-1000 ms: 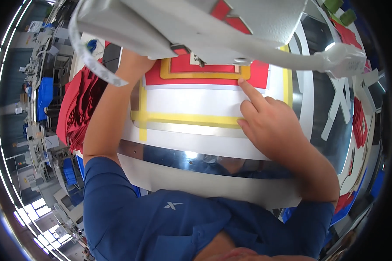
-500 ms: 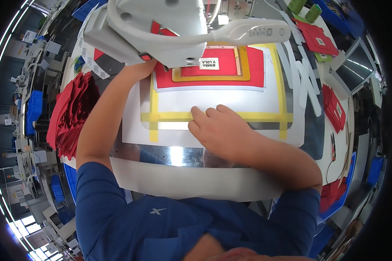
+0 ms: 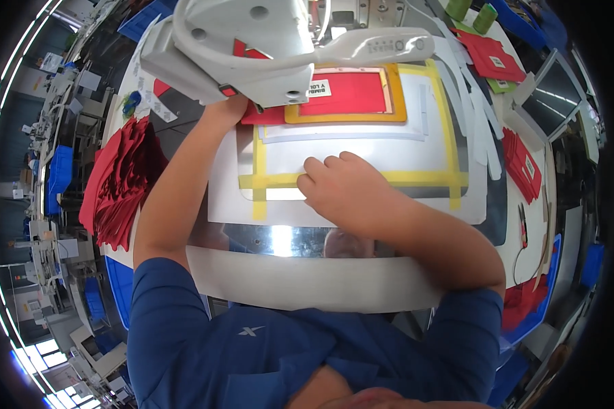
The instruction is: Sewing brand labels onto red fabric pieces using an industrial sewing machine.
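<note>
A red fabric piece [image 3: 348, 101] with a small white label [image 3: 318, 88] lies within a yellow rectangular frame [image 3: 401, 95] under a white sewing machine head [image 3: 252, 68]. Red cloth also sticks out past the frame's left side. My left hand [image 3: 229, 110] reaches to that cloth's left end; the machine head hides its fingers. Beneath lies a white sheet [image 3: 361, 146] bordered by yellow tape [image 3: 280, 180]. Over the sheet's front part is my right hand [image 3: 348, 187], fingers curled in loosely, with nothing visible in them.
A thick stack of red fabric pieces [image 3: 123, 184] stands at the left. On the right are more labelled red pieces [image 3: 522, 163], pale strips [image 3: 481, 129], small snips [image 3: 522, 225] and a blue bin [image 3: 542, 300]. Green thread cones [image 3: 484, 19] stand at the back right.
The red fabric and its label have slid left relative to the yellow frame, baring white sheet on the right. My right hand's fingers are slightly more curled. The whole view has shifted a little.
</note>
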`<action>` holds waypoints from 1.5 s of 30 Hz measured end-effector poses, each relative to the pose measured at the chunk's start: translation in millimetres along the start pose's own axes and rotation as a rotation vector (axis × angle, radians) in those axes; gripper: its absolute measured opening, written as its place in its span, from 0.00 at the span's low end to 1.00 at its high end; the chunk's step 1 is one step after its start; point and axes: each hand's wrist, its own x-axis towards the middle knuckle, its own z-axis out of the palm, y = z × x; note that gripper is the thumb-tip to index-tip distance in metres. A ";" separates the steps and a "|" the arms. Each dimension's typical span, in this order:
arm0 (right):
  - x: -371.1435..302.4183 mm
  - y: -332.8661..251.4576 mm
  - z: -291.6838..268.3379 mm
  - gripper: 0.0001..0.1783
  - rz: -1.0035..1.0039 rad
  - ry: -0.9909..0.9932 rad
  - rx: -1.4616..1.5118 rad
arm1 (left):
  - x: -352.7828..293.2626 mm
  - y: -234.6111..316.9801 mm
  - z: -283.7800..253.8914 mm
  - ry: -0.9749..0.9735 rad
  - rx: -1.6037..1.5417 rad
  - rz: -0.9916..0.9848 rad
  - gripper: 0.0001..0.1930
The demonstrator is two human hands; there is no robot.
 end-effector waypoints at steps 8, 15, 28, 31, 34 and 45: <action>-2.8 2.8 -7.5 0.09 -0.009 0.008 0.065 | -150.3 27.8 -101.2 -0.116 -0.319 -0.545 0.10; 6.1 5.1 -11.4 0.13 -0.008 -0.011 0.117 | -238.0 128.7 -149.4 -0.801 -0.834 -0.151 0.20; 11.0 -7.4 -16.8 0.16 0.159 -0.073 0.109 | -203.1 -2.2 -102.6 0.095 0.053 -0.586 0.15; 7.9 -5.2 -17.3 0.16 0.169 -0.081 0.120 | -194.6 -4.8 -104.3 -0.051 0.067 -0.566 0.18; 6.8 -3.7 -16.5 0.17 0.168 -0.079 0.128 | -188.7 9.0 -111.7 -0.039 -0.145 -0.678 0.21; 8.9 -5.7 -19.5 0.16 0.162 -0.079 0.123 | -255.6 73.5 -110.7 0.133 -1.222 -0.991 0.17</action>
